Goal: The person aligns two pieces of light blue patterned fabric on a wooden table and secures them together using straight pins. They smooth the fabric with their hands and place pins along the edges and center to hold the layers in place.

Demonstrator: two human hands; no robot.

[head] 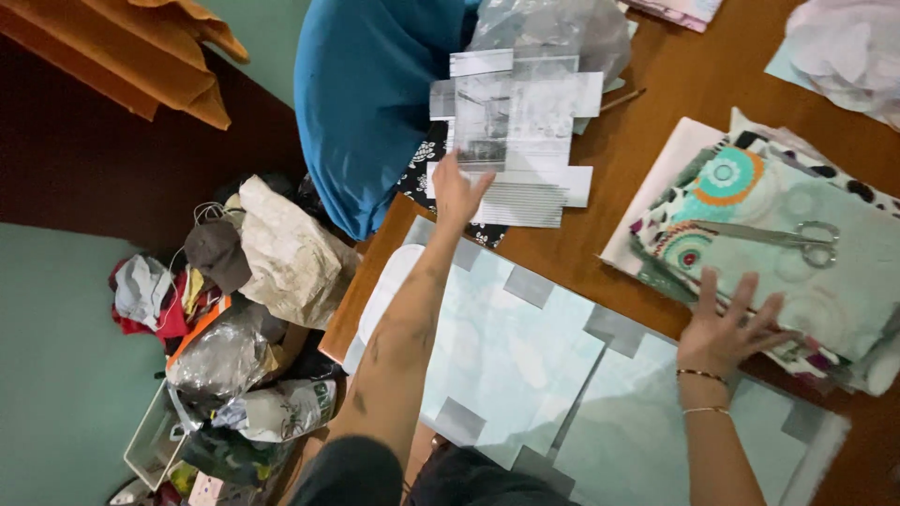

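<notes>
**Left hand on a paper template, right hand flat on folded fabric**

Head view: The left hand (pixel 457 192) reaches forward across the worktop (pixel 647 112) and touches the lower left edge of a stepped, grey-and-white paper template (pixel 514 131). Its fingers point up and lie fairly straight; whether they pinch the sheet or only press on it cannot be told. The template lies at the far side of the worktop, partly over a black-and-white patterned cloth (pixel 422 173) and just beside a blue cloth (pixel 366 103) that hangs over the edge.

The right hand (pixel 729 323) is open, fingers spread, and rests flat on the near edge of a stack of folded fabric (pixel 825 272), pale green with round orange and teal motifs. It grips nothing. Two thin bangles sit on that wrist. A pair of scissors (pixel 778 236) lies on top of the stack, beyond the hand and apart from it.

Between the arms, a large pale blue sheet (pixel 525 356) with grey taped corners covers the near part of the worktop. A pencil (pixel 623 98) lies right of the template. On the floor to the left is a heap of bags and clothes (pixel 234 319).
</notes>
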